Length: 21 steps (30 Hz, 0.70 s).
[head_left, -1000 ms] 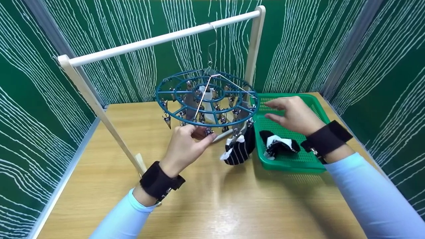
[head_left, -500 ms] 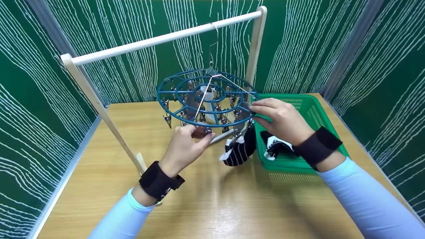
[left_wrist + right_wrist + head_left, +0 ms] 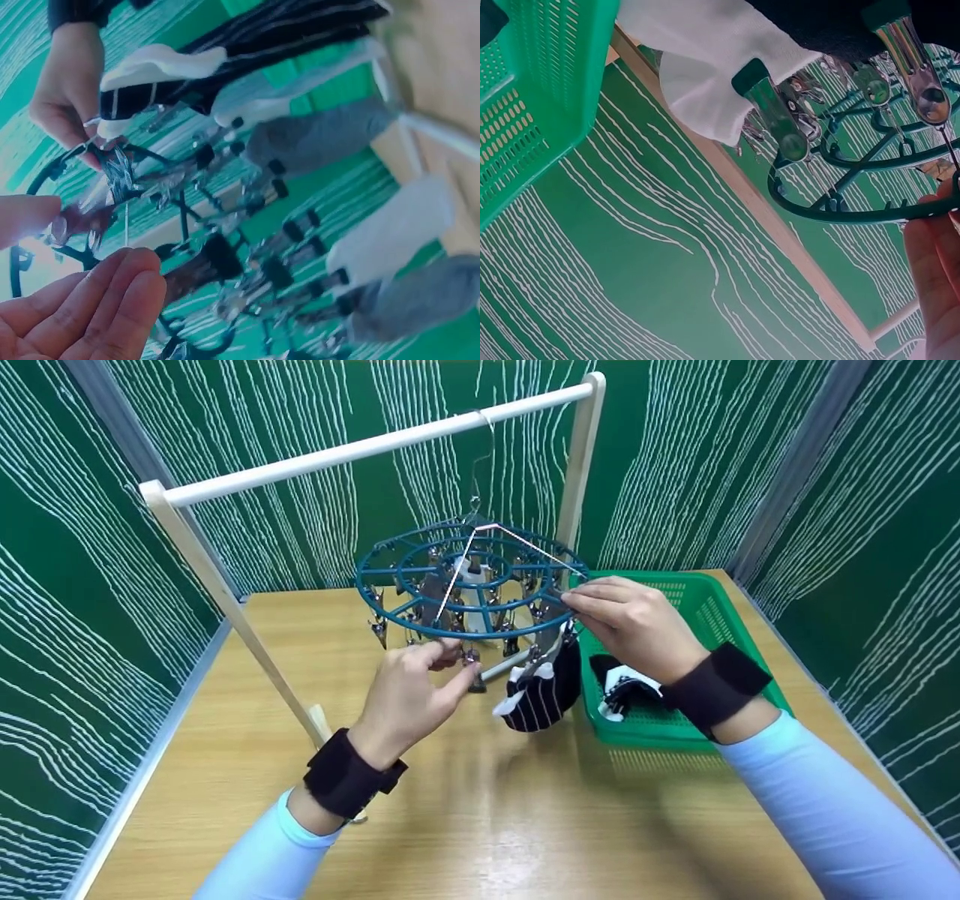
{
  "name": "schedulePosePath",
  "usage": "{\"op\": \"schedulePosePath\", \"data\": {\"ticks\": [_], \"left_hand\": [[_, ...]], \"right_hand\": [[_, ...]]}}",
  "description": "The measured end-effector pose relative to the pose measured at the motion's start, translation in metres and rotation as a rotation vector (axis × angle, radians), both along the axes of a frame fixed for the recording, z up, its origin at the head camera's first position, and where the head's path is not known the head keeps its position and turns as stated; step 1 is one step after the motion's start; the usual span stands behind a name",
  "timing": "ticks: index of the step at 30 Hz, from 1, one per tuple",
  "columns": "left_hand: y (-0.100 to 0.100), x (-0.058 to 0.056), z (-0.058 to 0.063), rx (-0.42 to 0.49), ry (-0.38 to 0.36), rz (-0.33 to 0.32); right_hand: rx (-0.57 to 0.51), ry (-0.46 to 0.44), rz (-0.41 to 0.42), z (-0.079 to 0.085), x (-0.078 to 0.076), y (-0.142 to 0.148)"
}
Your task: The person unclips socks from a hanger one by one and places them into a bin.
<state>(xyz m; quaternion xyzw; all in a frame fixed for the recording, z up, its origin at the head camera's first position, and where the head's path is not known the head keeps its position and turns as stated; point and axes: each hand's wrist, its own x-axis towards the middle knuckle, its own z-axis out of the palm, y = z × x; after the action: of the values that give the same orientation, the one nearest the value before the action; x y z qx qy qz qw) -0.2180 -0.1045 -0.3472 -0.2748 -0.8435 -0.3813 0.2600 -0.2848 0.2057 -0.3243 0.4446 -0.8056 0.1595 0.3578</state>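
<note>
A round teal clip hanger (image 3: 491, 633) with metal clips hangs by a hook from the rod. My right hand (image 3: 637, 619) pinches its rim on the right; in the right wrist view its fingers (image 3: 934, 259) are at the rim. My left hand (image 3: 409, 697) is below the front rim, thumb and fingers parted beside a hanging clip (image 3: 471, 658). In the left wrist view its fingertips (image 3: 139, 274) are apart from the thumb. A black sock with white stripes (image 3: 534, 705) hangs from clips near the right hand. Grey socks (image 3: 322, 139) and white socks (image 3: 394, 232) hang further in.
A white rod (image 3: 375, 444) on wooden posts (image 3: 579, 465) spans above the hanger. On the right stands a green basket (image 3: 720, 607) holding black-and-white socks (image 3: 630, 690). Green walls with white lines (image 3: 690, 457) enclose the wooden table (image 3: 450, 825) at back and sides.
My right hand has moved left from over the basket and taken hold of the hanger's rim. The hanger has turned and tilted slightly. My left hand's thumb and fingers have parted from the clip.
</note>
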Motion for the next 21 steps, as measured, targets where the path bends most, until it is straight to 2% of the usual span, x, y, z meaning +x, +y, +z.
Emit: {"op": "schedulePosePath", "data": {"ticks": [7, 10, 13, 15, 18, 21], "left_hand": [[-0.001, -0.001, 0.005, -0.083, 0.513, 0.075], [0.001, -0.003, 0.011, -0.141, 0.68, 0.098], [0.006, -0.005, 0.017, -0.246, 0.793, 0.132], [0.009, -0.006, 0.019, -0.318, 0.844, 0.16], [0.013, -0.008, 0.021, -0.399, 0.887, 0.197], [0.014, -0.009, 0.022, -0.438, 0.899, 0.223]], "right_hand": [[-0.02, -0.005, -0.005, 0.004, 0.001, 0.0], [-0.024, -0.004, -0.002, 0.004, 0.002, 0.0], [-0.028, -0.005, -0.004, 0.004, 0.002, 0.0], [-0.029, -0.009, -0.01, 0.004, 0.003, -0.001], [-0.024, -0.011, -0.02, 0.005, 0.004, -0.001], [-0.016, -0.003, -0.024, 0.006, 0.006, -0.003]]}}
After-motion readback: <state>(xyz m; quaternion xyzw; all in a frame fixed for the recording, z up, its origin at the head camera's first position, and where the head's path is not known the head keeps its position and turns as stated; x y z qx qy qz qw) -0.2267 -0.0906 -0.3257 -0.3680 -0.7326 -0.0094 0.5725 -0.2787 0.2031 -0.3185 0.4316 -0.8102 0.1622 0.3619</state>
